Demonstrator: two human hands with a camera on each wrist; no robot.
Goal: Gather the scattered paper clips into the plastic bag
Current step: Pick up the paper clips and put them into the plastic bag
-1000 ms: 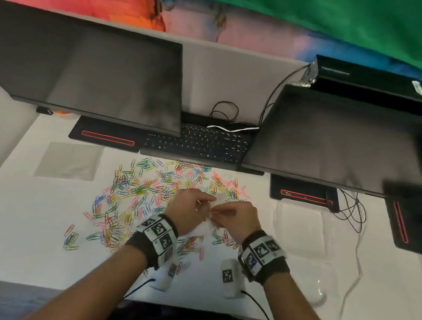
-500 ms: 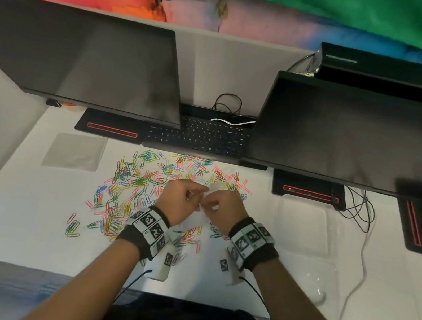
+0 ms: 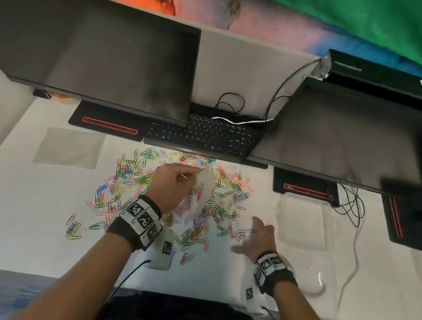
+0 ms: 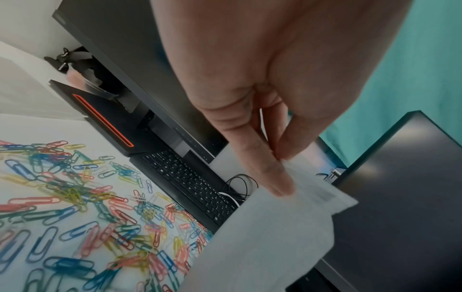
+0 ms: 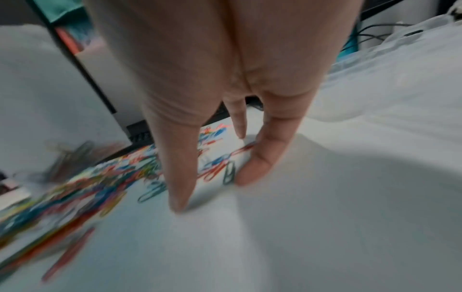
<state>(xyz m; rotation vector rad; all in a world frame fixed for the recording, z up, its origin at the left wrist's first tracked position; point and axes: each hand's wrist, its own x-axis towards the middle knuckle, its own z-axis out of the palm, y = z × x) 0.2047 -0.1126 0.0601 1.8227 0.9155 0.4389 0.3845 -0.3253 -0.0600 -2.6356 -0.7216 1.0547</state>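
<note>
Half a second ago both hands were bunched together on the plastic bag over the pile; now they've split apart. Left hand (image 3: pixel 171 186) is up off the counter (image 3: pixel 12 224), fingers (image 4: pixel 260 168) and thumb pinching the top edge of the plastic bag (image 3: pixel 199 197), which hangs down clear and crinkly from it. Can't tell from these shots if any clips are inside it.

Right hand (image 3: pixel 256 238) has dropped down toward 4 o'clock of the left one, fingers spread and mostly straight, holding nothing. The wrist view shows its fingertips (image 5: pixel 252 170) right down at the counter, at the edge of the paper clips (image 3: pixel 144 185), though it's blurry.

Those coloured clips are scattered all over the middle of the white counter, from under the left hand out to 9 o'clock, with a little stray bunch at about 8.

Further out: a keyboard (image 3: pixel 202 136) at 12 o'clock, tucked between two dark monitors (image 3: pixel 96 51), a flat clear bag (image 3: pixel 69 147) at 10, more clear plastic (image 3: pixel 305 220) at 3, and loose cables (image 3: pixel 349 208) beyond that. Green and orange fabric (image 3: pixel 340 14) covers the wall behind.
</note>
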